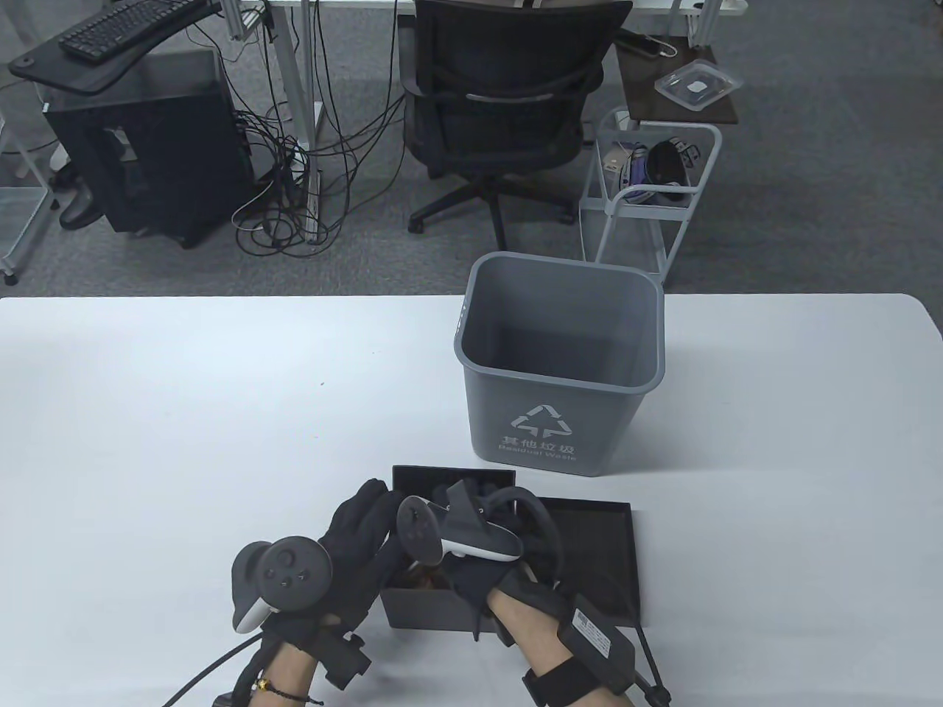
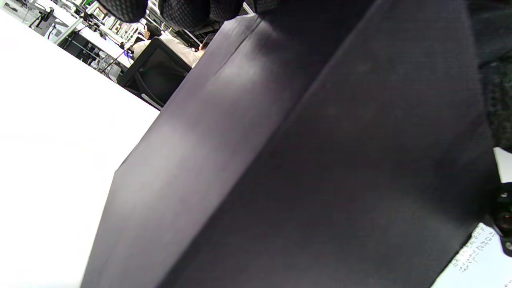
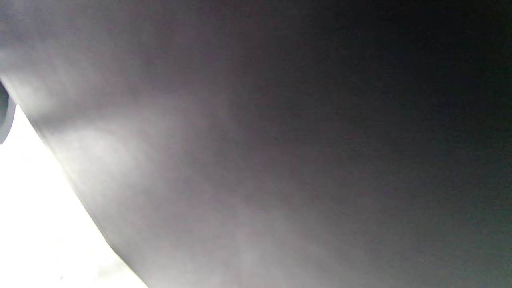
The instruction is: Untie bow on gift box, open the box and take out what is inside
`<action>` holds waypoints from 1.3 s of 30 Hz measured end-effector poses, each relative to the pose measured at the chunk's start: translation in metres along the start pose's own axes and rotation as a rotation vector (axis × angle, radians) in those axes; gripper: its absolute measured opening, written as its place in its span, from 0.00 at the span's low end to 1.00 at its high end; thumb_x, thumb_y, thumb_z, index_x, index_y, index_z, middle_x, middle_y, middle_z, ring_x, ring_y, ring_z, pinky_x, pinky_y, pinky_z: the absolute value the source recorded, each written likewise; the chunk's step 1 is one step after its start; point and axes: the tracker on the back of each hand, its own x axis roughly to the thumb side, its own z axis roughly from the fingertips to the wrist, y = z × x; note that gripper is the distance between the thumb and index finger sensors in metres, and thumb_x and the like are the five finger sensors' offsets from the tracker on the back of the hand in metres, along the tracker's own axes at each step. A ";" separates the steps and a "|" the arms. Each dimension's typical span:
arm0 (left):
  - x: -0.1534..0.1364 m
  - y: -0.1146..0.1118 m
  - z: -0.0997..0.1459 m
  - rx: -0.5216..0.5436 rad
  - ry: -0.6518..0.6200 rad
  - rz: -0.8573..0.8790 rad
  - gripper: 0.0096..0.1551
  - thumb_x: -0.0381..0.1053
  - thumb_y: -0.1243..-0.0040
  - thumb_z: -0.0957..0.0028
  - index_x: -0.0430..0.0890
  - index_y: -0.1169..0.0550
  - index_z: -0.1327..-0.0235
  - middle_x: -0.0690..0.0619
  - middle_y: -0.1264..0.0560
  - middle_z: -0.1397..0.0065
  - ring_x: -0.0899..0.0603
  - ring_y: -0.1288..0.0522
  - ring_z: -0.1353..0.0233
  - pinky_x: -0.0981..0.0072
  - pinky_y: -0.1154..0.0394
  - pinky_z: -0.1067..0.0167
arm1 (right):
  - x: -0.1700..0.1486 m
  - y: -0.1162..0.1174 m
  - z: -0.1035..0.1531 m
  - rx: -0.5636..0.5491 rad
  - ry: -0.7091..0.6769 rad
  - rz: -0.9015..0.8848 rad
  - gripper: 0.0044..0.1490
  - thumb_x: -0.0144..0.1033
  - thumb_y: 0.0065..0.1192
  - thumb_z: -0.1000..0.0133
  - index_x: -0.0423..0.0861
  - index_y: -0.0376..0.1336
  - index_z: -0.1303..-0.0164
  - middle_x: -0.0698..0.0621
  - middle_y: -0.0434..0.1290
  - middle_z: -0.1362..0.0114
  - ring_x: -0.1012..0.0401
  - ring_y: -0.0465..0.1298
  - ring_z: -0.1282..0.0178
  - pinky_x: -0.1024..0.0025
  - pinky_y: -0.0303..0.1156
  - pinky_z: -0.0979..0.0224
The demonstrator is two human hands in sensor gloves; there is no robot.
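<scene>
1. Box (image 1: pixel 423 607): black, open, sits on the white table (image 1: pixel 184 442) near the front edge.
2. Lid (image 1: pixel 597 549) lies just beside it, on the right.
3. Left hand (image 1: pixel 353 549) rests on the box's left wall, fingers over the rim.
4. Right hand (image 1: pixel 508 582) reaches into the box; I cannot tell its grip.
5. Gray bin (image 1: pixel 560 368) stands behind.

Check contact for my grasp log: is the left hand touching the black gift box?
Touching. In the table view the left hand lies over the gift box's left rim; the left wrist view shows its fingers at the box's top edge.
</scene>
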 end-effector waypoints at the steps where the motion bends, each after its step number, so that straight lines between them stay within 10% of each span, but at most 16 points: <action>1: 0.000 0.000 0.000 0.002 0.001 0.000 0.35 0.58 0.60 0.32 0.40 0.42 0.17 0.36 0.49 0.14 0.26 0.43 0.20 0.30 0.38 0.32 | 0.000 0.001 0.000 0.014 0.003 0.014 0.24 0.37 0.68 0.43 0.53 0.69 0.35 0.46 0.62 0.17 0.44 0.60 0.18 0.43 0.57 0.21; 23: -0.002 -0.002 0.000 0.002 0.026 0.051 0.35 0.58 0.60 0.32 0.42 0.43 0.17 0.36 0.49 0.14 0.26 0.43 0.20 0.30 0.38 0.32 | -0.097 -0.086 0.130 -0.636 -0.074 -0.434 0.24 0.38 0.63 0.43 0.51 0.68 0.36 0.45 0.75 0.27 0.45 0.74 0.28 0.45 0.68 0.27; 39: -0.003 -0.002 0.000 0.000 0.031 0.061 0.36 0.59 0.60 0.32 0.42 0.44 0.17 0.35 0.49 0.14 0.26 0.42 0.21 0.30 0.38 0.32 | -0.282 0.045 0.178 -0.600 0.555 -0.827 0.23 0.35 0.66 0.44 0.47 0.70 0.38 0.42 0.82 0.40 0.47 0.83 0.46 0.54 0.80 0.44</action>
